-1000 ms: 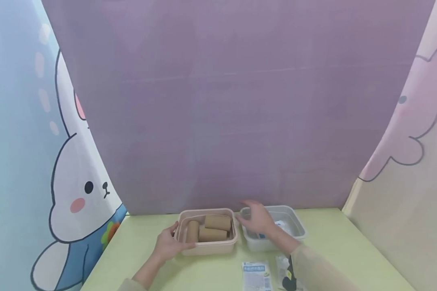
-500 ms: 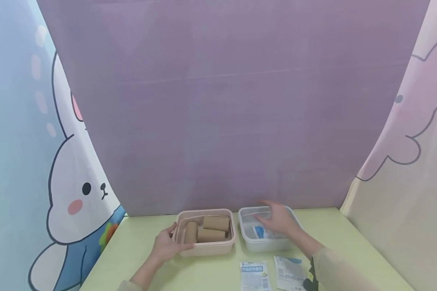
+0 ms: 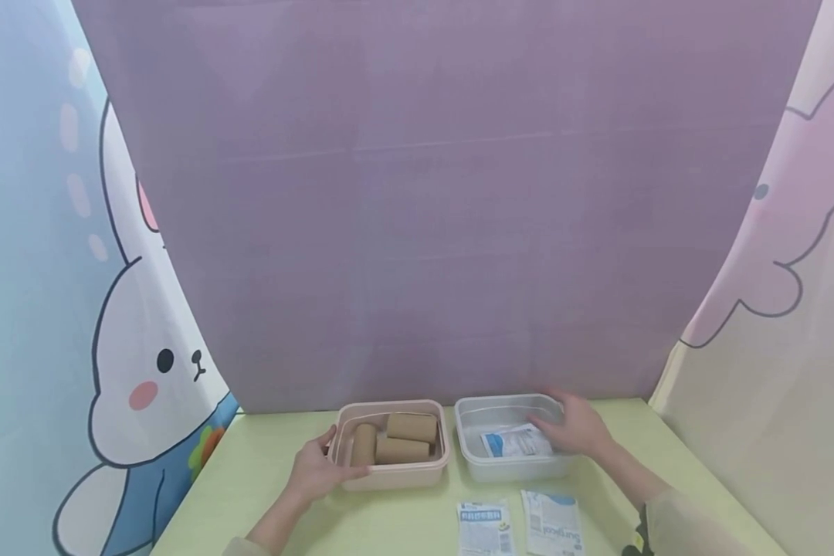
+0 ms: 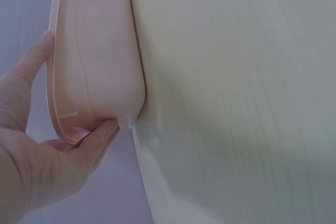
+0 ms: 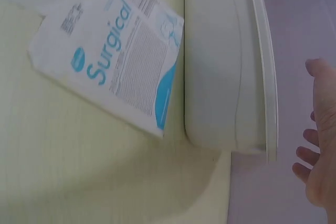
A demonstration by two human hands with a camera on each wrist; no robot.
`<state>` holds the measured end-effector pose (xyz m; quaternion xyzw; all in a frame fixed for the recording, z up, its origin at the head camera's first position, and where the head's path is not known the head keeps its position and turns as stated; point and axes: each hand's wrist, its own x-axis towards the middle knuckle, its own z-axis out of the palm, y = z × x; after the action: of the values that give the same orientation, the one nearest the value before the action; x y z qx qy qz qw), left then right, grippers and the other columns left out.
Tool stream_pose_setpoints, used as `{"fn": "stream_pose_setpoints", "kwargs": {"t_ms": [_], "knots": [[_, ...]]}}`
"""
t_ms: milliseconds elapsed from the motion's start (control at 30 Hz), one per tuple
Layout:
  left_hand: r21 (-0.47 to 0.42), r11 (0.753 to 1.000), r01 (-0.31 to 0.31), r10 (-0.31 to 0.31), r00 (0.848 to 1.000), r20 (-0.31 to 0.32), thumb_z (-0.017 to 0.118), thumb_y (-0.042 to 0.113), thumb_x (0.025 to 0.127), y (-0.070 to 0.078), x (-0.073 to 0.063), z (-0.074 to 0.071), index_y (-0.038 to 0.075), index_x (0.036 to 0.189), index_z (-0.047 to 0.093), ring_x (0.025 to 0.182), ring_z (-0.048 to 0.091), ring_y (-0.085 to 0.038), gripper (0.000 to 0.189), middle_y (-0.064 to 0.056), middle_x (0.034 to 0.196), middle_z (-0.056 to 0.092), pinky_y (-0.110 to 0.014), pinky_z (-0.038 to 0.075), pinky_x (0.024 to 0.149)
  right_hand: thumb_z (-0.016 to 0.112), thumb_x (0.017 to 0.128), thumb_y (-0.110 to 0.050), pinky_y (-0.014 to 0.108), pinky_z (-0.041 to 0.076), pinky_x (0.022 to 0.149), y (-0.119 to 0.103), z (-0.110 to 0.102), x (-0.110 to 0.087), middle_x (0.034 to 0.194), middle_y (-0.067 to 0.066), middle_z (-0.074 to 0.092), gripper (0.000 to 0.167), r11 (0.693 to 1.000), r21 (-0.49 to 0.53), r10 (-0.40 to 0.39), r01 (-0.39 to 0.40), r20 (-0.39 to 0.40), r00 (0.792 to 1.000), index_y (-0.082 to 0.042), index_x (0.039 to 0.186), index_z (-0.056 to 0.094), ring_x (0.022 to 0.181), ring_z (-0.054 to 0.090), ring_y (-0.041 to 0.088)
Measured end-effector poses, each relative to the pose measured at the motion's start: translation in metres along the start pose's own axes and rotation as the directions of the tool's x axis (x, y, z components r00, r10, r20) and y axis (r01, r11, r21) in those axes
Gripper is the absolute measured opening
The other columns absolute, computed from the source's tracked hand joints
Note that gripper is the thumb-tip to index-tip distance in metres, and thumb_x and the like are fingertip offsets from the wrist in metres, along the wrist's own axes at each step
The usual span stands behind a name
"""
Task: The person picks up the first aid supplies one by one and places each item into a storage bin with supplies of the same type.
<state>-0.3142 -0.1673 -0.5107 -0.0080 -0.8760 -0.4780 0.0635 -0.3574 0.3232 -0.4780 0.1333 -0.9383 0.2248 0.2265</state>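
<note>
A pink plastic box (image 3: pixel 396 477) holds several brown cardboard tubes (image 3: pixel 403 450). My left hand (image 3: pixel 314 466) grips its left end, thumb along the front rim and fingers under the lip, as the left wrist view (image 4: pixel 58 156) of the hand confirms. Right of it stands a white plastic box (image 3: pixel 507 469) with a blue-and-white packet (image 3: pixel 517 442) inside. My right hand (image 3: pixel 578 425) is at that box's right rim, overlapping it in the head view. In the right wrist view the fingers (image 5: pixel 310 156) are spread apart from the rim, holding nothing.
Two flat packets lie on the pale green table (image 3: pixel 361 525) in front of the white box: one with a blue label strip (image 3: pixel 485 529) and one marked "Surgical" (image 3: pixel 553 525). A purple curtain (image 3: pixel 417 232) hangs behind the boxes.
My right hand has moved right, from the gap between the boxes across the white box to its right rim, uncovering the packet inside. The left hand keeps its grip.
</note>
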Motion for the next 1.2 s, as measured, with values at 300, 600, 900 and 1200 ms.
{"fn": "stream_pose_setpoints", "kwargs": {"t_ms": [300, 600, 900, 1200], "knots": [[0.008, 1.0, -0.005, 0.005, 1.0, 0.004, 0.103, 0.033, 0.066, 0.001, -0.001, -0.001, -0.011, 0.156, 0.042, 0.099, 0.069, -0.03, 0.117, -0.041, 0.137, 0.063, -0.029, 0.055, 0.069, 0.084, 0.09, -0.039, 0.063, 0.057, 0.098, 0.025, -0.009, -0.012, 0.123, 0.014, 0.078, 0.056, 0.999, 0.027, -0.044, 0.046, -0.045, 0.998, -0.007, 0.134, 0.07, 0.115, 0.073, 0.043], [0.02, 1.0, -0.013, 0.013, 1.0, 0.009, 0.102, 0.034, 0.067, 0.004, -0.005, -0.002, -0.012, 0.155, 0.041, 0.122, 0.068, -0.05, 0.117, -0.042, 0.139, 0.06, -0.048, 0.064, 0.091, 0.083, 0.09, -0.038, 0.06, 0.061, 0.091, 0.035, -0.011, -0.023, 0.132, 0.024, 0.073, 0.065, 0.995, 0.091, -0.036, 0.035, 0.01, 0.999, 0.0, 0.14, 0.065, 0.108, 0.074, 0.048], [-0.003, 1.0, -0.014, 0.014, 1.0, 0.02, 0.102, 0.034, 0.067, 0.003, -0.003, -0.001, -0.012, 0.157, 0.039, 0.127, 0.065, -0.052, 0.119, -0.042, 0.143, 0.057, -0.055, 0.061, 0.101, 0.09, 0.083, -0.042, 0.055, 0.064, 0.089, 0.041, -0.004, -0.036, 0.143, 0.029, 0.064, 0.09, 0.983, 0.18, 0.015, -0.045, 0.161, 0.987, 0.002, 0.152, 0.051, 0.108, 0.075, 0.045], [-0.025, 1.0, -0.003, 0.004, 1.0, 0.023, 0.103, 0.036, 0.066, -0.002, 0.0, -0.001, -0.011, 0.158, 0.037, 0.127, 0.066, -0.05, 0.122, -0.041, 0.145, 0.057, -0.054, 0.06, 0.102, 0.088, 0.086, -0.041, 0.037, 0.065, 0.086, 0.037, -0.002, -0.048, 0.141, 0.028, 0.066, 0.09, 0.97, 0.222, 0.054, -0.096, 0.19, 0.98, 0.003, 0.154, 0.048, 0.108, 0.076, 0.036]]}}
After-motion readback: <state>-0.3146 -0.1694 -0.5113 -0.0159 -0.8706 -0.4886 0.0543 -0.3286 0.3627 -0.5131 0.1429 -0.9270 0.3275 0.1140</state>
